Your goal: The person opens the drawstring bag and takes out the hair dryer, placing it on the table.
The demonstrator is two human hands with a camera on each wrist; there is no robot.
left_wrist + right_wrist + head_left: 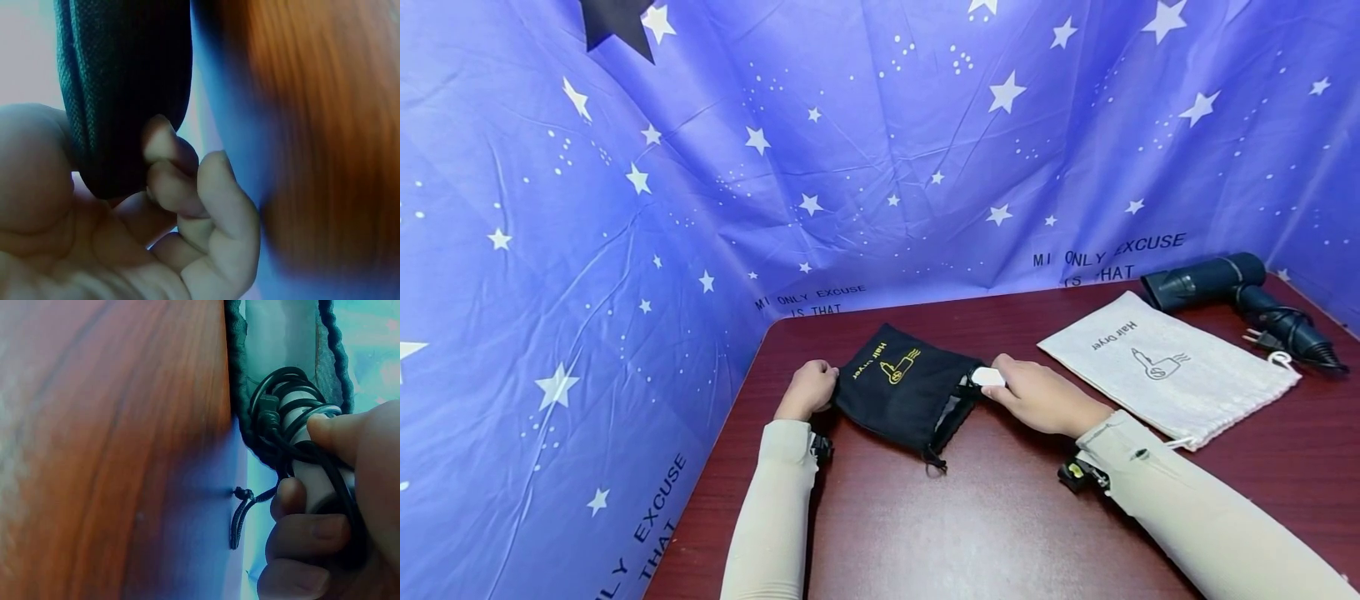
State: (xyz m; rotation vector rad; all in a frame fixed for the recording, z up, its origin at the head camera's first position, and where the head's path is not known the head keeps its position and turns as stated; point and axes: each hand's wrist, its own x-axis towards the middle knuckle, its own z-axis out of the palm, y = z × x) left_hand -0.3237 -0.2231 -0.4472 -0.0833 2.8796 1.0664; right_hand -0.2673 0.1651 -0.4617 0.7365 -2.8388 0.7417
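Note:
A black drawstring bag (887, 408), printed with yellow "Hair Dryer" lettering and a dryer picture, is at the left of the table. My left hand (808, 389) grips its closed end, thumb on one side and curled fingers on the other in the left wrist view. At the bag's open mouth, my right hand (1048, 400) grips the handle of a white hair dryer (312, 484). A black cord (302, 403) with its plug is wound around that handle. The dryer's wider part sits inside the bag, mostly hidden by the cloth. A knotted drawstring (236, 522) hangs from the mouth.
On the dark red table (955, 525), a white drawstring bag (1127, 383) lies flat to the right. Behind it, a black hair dryer (1202, 282) rests with its cord wrapped round the handle. A blue star-patterned curtain (880, 167) borders the table's back and left.

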